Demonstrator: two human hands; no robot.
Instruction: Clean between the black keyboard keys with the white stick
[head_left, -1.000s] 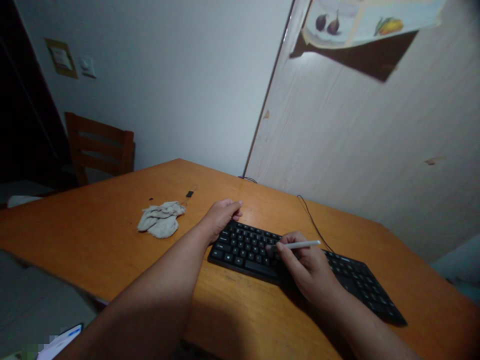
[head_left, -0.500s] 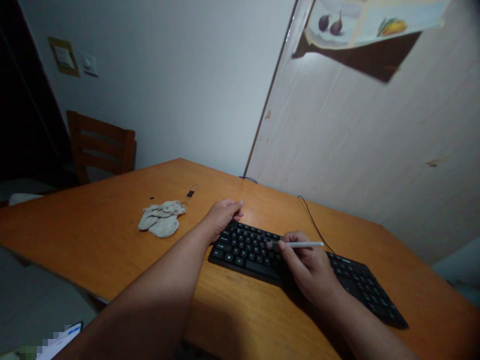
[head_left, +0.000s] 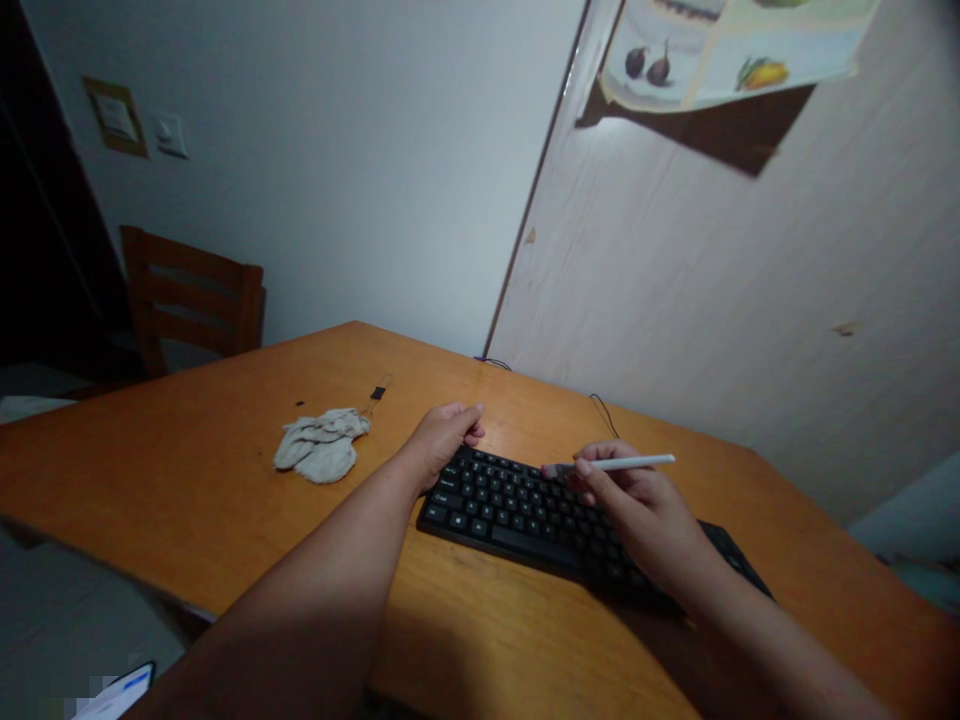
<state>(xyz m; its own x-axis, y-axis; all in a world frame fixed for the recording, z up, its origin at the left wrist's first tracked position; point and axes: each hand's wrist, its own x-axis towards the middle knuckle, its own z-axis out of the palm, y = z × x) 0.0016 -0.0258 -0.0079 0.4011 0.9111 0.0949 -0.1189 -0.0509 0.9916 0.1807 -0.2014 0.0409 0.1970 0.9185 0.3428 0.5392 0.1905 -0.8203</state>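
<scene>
A black keyboard (head_left: pixel 517 510) lies on the wooden table, slightly slanted. At its far left corner rests my left hand (head_left: pixel 448 436), fingers curled against the edge and thumb pointing right. Between the thumb and fingers of my right hand (head_left: pixel 630 492) is a slim brush (head_left: pixel 634 463) with a white handle. Its pinkish tip is over the upper middle keys; whether it touches them I cannot tell. My right hand and forearm hide much of the keyboard's right part.
Left of the keyboard lie crumpled whitish cloth gloves (head_left: pixel 322 445), with a small black tag (head_left: pixel 378 393) on a string behind them. A cable (head_left: pixel 604 412) runs behind the keyboard. A wooden chair (head_left: pixel 191 290) stands by the wall, and a lit phone screen (head_left: pixel 124 692) shows at the lower left.
My right hand has moved up and to the right with the brush, whose tip is now over a key row farther back. My left hand stays at the corner. The view has shifted slightly.
</scene>
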